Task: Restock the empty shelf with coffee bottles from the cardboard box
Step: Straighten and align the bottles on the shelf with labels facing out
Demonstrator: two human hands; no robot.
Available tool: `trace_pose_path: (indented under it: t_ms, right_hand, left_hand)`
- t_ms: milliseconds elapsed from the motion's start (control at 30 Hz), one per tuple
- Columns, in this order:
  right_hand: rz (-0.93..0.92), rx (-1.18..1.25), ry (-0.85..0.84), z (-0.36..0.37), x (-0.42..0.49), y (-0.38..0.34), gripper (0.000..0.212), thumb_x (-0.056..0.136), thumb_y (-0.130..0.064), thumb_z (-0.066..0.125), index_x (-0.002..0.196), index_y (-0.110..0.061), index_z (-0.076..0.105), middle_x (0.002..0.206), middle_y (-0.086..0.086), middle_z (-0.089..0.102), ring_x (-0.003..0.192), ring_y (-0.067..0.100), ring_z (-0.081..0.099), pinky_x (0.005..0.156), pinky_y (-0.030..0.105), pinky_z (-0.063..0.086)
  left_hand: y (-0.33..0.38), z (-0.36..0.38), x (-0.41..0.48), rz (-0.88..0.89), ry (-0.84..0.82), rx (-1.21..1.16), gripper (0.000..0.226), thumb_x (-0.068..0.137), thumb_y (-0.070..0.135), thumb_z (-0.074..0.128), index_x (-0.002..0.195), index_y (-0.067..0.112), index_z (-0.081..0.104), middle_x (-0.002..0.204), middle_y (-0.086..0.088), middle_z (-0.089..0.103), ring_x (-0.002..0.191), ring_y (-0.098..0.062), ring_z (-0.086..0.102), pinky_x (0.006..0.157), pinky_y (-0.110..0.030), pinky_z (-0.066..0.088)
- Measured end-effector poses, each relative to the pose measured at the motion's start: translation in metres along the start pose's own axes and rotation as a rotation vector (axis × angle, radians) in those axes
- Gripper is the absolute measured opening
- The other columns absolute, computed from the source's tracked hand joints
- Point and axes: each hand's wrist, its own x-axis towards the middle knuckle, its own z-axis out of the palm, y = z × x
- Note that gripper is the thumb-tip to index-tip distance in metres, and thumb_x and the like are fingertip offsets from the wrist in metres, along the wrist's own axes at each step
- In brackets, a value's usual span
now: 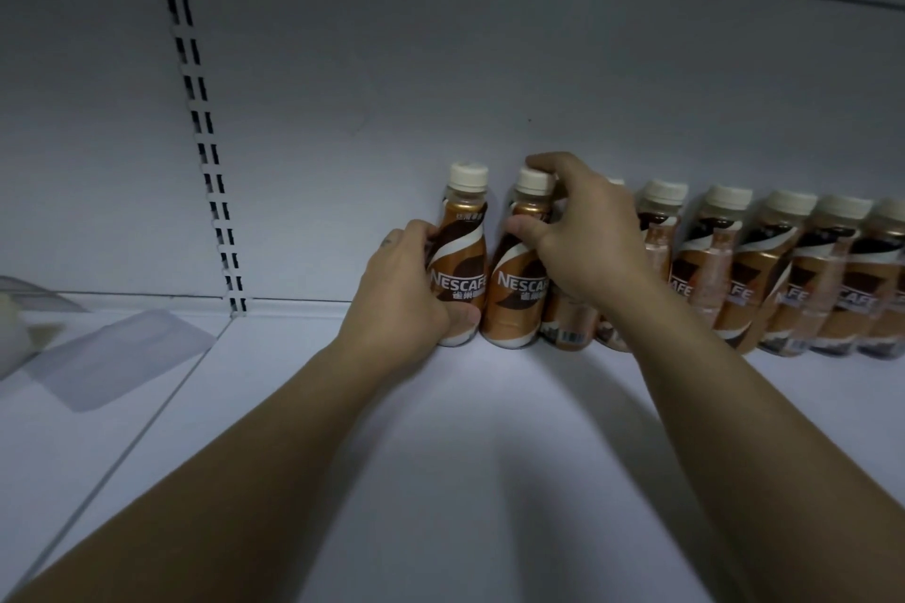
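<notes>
A row of brown Nescafe coffee bottles with cream caps stands along the back wall of the white shelf (440,455). My left hand (406,289) wraps the body of the leftmost bottle (463,240), which stands upright on the shelf. My right hand (583,235) grips the neck and cap of the second bottle (514,299), just right of the first. More bottles (783,269) continue to the right edge; one behind my right hand is mostly hidden. The cardboard box is out of view.
A slotted upright (210,162) divides the back panel at left. On the neighbouring shelf bay at far left lie a clear plastic divider (122,357) and a blurred pale object (14,328). The shelf front lies open below my arms.
</notes>
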Motion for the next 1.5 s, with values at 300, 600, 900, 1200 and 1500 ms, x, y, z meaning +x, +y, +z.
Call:
trace_pose_path:
  t_ms: [300,600,900,1200,1500]
  right_hand:
    - [-0.084,-0.085,0.154,-0.005,-0.014,-0.002,0.070,0.080,-0.035,0.075,0.142,-0.024,0.043,0.135,0.002,0.053,0.114,0.015,0.052,0.091,0.021,0.034]
    - [0.078,-0.100,0.229,-0.031,-0.011,0.029,0.058,0.082,-0.049,0.066,0.132,-0.025,0.050,0.125,0.001,0.057,0.104,0.015,0.059,0.085,0.032,0.049]
    - [0.125,-0.157,0.226,-0.023,-0.003,0.032,0.056,0.072,-0.044,0.079,0.115,-0.018,0.055,0.106,0.003,0.062,0.095,0.022,0.061,0.079,0.038,0.052]
    - [0.145,0.115,0.045,-0.036,-0.001,0.041,0.056,0.084,-0.019,0.072,0.133,-0.026,0.047,0.117,-0.005,0.065,0.088,0.000,0.056,0.059,0.001,0.036]
    - [0.161,0.271,-0.052,-0.039,0.000,0.047,0.050,0.090,-0.008,0.061,0.132,-0.029,0.046,0.127,-0.005,0.061,0.104,0.005,0.058,0.076,0.016,0.047]
  left_hand:
    - [0.011,0.002,-0.004,-0.020,-0.051,0.057,0.080,0.063,0.030,0.086,0.128,0.023,0.040,0.121,0.002,0.048,0.105,-0.016,0.053,0.087,-0.029,0.044]
    - [0.024,0.016,-0.013,-0.048,0.033,0.004,0.121,0.054,0.048,0.086,0.146,0.036,0.009,0.144,0.002,0.030,0.131,-0.021,0.038,0.104,-0.045,0.039]
    - [0.018,0.039,-0.014,-0.064,0.169,0.059,0.135,0.039,0.062,0.084,0.144,0.043,0.001,0.131,0.007,0.029,0.124,-0.023,0.040,0.095,-0.048,0.045]
    - [0.015,0.038,-0.015,-0.077,0.172,0.115,0.131,0.040,0.067,0.081,0.142,0.045,0.001,0.128,0.000,0.035,0.123,-0.026,0.038,0.090,-0.048,0.043]
    - [0.015,0.041,-0.012,-0.077,0.169,0.106,0.130,0.041,0.064,0.082,0.142,0.044,0.002,0.131,-0.001,0.035,0.124,-0.027,0.038,0.092,-0.049,0.042]
